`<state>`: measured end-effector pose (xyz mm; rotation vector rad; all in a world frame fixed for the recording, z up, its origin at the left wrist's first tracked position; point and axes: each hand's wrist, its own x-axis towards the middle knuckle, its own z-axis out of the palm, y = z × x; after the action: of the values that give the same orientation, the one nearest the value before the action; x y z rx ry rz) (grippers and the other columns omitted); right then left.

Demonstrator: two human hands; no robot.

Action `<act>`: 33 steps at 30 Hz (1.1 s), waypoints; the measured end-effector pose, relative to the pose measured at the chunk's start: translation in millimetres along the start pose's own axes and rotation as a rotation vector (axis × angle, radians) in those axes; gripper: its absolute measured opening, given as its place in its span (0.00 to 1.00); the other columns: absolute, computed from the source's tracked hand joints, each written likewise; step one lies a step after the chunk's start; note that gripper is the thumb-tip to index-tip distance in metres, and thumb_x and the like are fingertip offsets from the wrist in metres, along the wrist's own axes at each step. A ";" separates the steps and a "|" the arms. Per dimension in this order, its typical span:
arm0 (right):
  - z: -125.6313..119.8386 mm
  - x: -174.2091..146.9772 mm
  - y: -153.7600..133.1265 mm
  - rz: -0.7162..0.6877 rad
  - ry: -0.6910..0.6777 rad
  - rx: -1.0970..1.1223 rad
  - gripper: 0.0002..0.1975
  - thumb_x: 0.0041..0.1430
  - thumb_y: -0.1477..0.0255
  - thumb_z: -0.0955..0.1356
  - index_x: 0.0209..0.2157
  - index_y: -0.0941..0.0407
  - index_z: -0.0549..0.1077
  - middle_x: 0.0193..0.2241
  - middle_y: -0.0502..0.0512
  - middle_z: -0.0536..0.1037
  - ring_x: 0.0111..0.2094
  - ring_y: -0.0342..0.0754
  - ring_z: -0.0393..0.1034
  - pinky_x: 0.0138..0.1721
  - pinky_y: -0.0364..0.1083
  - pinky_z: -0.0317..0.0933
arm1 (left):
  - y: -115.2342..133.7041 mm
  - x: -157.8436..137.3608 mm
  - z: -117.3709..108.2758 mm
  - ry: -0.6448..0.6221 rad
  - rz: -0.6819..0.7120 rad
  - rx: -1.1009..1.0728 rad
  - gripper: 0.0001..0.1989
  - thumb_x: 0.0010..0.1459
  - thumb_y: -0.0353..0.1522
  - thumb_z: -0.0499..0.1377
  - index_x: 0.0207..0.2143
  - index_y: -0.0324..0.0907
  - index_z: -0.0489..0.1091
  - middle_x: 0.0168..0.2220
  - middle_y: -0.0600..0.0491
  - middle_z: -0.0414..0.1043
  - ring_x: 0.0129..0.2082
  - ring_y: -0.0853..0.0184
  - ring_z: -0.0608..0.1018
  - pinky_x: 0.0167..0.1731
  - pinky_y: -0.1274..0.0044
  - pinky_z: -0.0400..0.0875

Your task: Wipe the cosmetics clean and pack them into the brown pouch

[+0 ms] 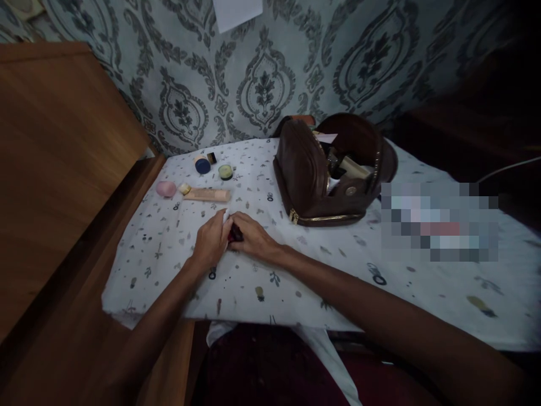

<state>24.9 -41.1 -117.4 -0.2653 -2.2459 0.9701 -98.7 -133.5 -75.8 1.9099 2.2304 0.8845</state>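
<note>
My left hand (pixel 210 239) and my right hand (pixel 257 238) meet over the cloth, fingers curled in. Between them is a small, dark red, glossy object (pixel 235 233), mostly covered by the fingers, so its kind is unclear. A bit of white material (pixel 226 214), like tissue or cloth, pokes out at the left fingertips. Just beyond the hands lies a beige cosmetic tube (pixel 207 194). Near it are a small gold-topped item (pixel 185 188), a pink rounded item (pixel 166 189), a green round jar (pixel 225 172) and a dark blue-lidded jar (pixel 203 164).
A brown cosmetic bag (pixel 298 169) stands unzipped at the right, with several items inside. The patterned white cloth (pixel 274 299) covers the table against a papered wall (pixel 264 84). A wooden panel (pixel 63 169) rises on the left. Something at the right is pixelated.
</note>
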 end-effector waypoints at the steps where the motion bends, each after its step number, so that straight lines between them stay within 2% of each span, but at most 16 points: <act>1: -1.2 0.2 -0.6 -0.001 -0.013 0.010 0.18 0.49 0.76 0.73 0.42 0.56 0.68 0.40 0.55 0.71 0.44 0.53 0.66 0.47 0.51 0.63 | -1.7 2.2 -2.5 0.000 -0.022 -0.019 0.21 0.70 0.41 0.42 0.53 0.40 0.66 0.36 0.47 0.76 0.38 0.59 0.79 0.41 0.71 0.70; 4: -4.7 -0.4 -1.9 0.002 -0.028 0.051 0.25 0.50 0.73 0.75 0.49 0.56 0.68 0.44 0.56 0.71 0.45 0.53 0.67 0.48 0.51 0.63 | -6.8 9.7 -7.9 0.074 -0.067 -0.133 0.19 0.70 0.41 0.43 0.53 0.42 0.65 0.34 0.51 0.76 0.36 0.62 0.79 0.40 0.74 0.70; 7: -6.4 -2.1 -2.6 0.011 -0.027 0.070 0.27 0.51 0.72 0.75 0.52 0.57 0.68 0.45 0.57 0.71 0.47 0.53 0.68 0.49 0.51 0.63 | -11.7 7.1 -9.6 0.136 -0.099 -0.212 0.20 0.71 0.40 0.42 0.54 0.41 0.64 0.42 0.48 0.76 0.42 0.63 0.78 0.46 0.72 0.71; 10: -6.2 -3.1 -1.9 0.030 -0.022 0.065 0.27 0.51 0.73 0.75 0.53 0.57 0.68 0.45 0.57 0.71 0.47 0.52 0.68 0.48 0.51 0.64 | -19.5 -13.4 -10.0 0.005 -0.009 -0.110 0.22 0.69 0.41 0.45 0.60 0.41 0.59 0.56 0.43 0.70 0.54 0.59 0.74 0.54 0.67 0.67; 13: -5.5 -3.3 0.5 0.038 -0.027 0.064 0.28 0.52 0.74 0.74 0.55 0.56 0.67 0.46 0.57 0.72 0.47 0.52 0.69 0.48 0.51 0.64 | -33.4 -43.1 -12.3 -0.106 0.155 0.088 0.33 0.64 0.41 0.55 0.67 0.41 0.51 0.66 0.38 0.58 0.65 0.51 0.63 0.61 0.58 0.60; 14: -5.3 -3.4 1.4 0.038 -0.030 0.061 0.29 0.52 0.74 0.74 0.55 0.55 0.67 0.46 0.57 0.72 0.47 0.52 0.69 0.48 0.51 0.64 | -38.4 -52.0 -14.1 -0.109 0.175 0.136 0.34 0.64 0.40 0.55 0.68 0.42 0.49 0.66 0.38 0.58 0.65 0.50 0.62 0.61 0.57 0.60; 16: -5.2 -3.6 3.0 0.038 -0.029 0.055 0.29 0.53 0.73 0.74 0.56 0.56 0.67 0.47 0.58 0.72 0.47 0.53 0.69 0.49 0.51 0.64 | -46.0 -65.0 -19.7 -0.099 0.191 0.181 0.30 0.65 0.33 0.51 0.68 0.43 0.49 0.61 0.39 0.64 0.60 0.52 0.68 0.57 0.57 0.65; 18: -5.3 -3.8 3.8 0.038 -0.029 0.060 0.28 0.54 0.72 0.74 0.56 0.56 0.67 0.48 0.59 0.72 0.47 0.53 0.69 0.49 0.52 0.64 | -47.6 -70.4 -26.2 -0.058 0.198 0.162 0.27 0.65 0.26 0.46 0.66 0.44 0.54 0.50 0.43 0.72 0.50 0.57 0.74 0.50 0.63 0.71; 20: -5.5 -3.6 3.0 0.047 -0.031 0.071 0.28 0.54 0.72 0.74 0.56 0.56 0.67 0.48 0.59 0.72 0.47 0.53 0.69 0.49 0.52 0.64 | -41.8 -68.2 -30.1 0.027 0.209 0.112 0.25 0.65 0.24 0.44 0.62 0.45 0.59 0.43 0.46 0.73 0.43 0.61 0.75 0.45 0.69 0.73; 23: -6.3 -2.7 -0.9 0.064 -0.031 0.076 0.28 0.52 0.72 0.74 0.54 0.56 0.67 0.46 0.57 0.73 0.46 0.52 0.70 0.47 0.50 0.64 | -23.5 -54.5 -26.0 0.135 0.256 0.082 0.22 0.66 0.25 0.45 0.60 0.45 0.61 0.48 0.46 0.70 0.49 0.62 0.74 0.50 0.70 0.71; 26: -7.7 -1.6 -5.0 0.079 -0.029 0.085 0.20 0.51 0.75 0.73 0.47 0.56 0.70 0.41 0.54 0.73 0.43 0.50 0.69 0.45 0.48 0.63 | -4.8 -35.9 -14.1 0.073 0.298 0.130 0.19 0.66 0.28 0.46 0.58 0.43 0.62 0.54 0.44 0.68 0.55 0.59 0.70 0.56 0.65 0.67; 29: -8.1 -0.7 -5.3 0.129 -0.014 0.076 0.14 0.49 0.75 0.73 0.38 0.56 0.69 0.37 0.51 0.72 0.39 0.49 0.68 0.42 0.47 0.62 | 4.9 -19.0 -7.1 -0.034 0.158 0.169 0.12 0.67 0.31 0.46 0.47 0.41 0.66 0.47 0.44 0.71 0.48 0.57 0.73 0.49 0.65 0.70; 31: -7.3 -0.3 -3.3 0.151 -0.006 0.060 0.16 0.48 0.73 0.74 0.37 0.56 0.68 0.36 0.50 0.71 0.38 0.49 0.67 0.41 0.46 0.61 | 4.8 -8.6 -7.8 -0.059 0.044 0.147 0.10 0.67 0.34 0.46 0.40 0.42 0.65 0.40 0.46 0.70 0.41 0.58 0.73 0.42 0.67 0.71; 33: -6.2 -0.3 -1.3 0.135 -0.007 0.054 0.18 0.47 0.71 0.75 0.38 0.56 0.67 0.36 0.51 0.71 0.37 0.49 0.66 0.40 0.46 0.61 | -0.8 2.6 -10.8 -0.055 -0.004 0.049 0.10 0.67 0.36 0.47 0.36 0.43 0.64 0.35 0.50 0.68 0.36 0.60 0.72 0.40 0.69 0.70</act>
<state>29.3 -38.6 -113.5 -0.3947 -2.2278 1.1018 -104.5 -135.1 -66.3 1.9252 2.2438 0.7737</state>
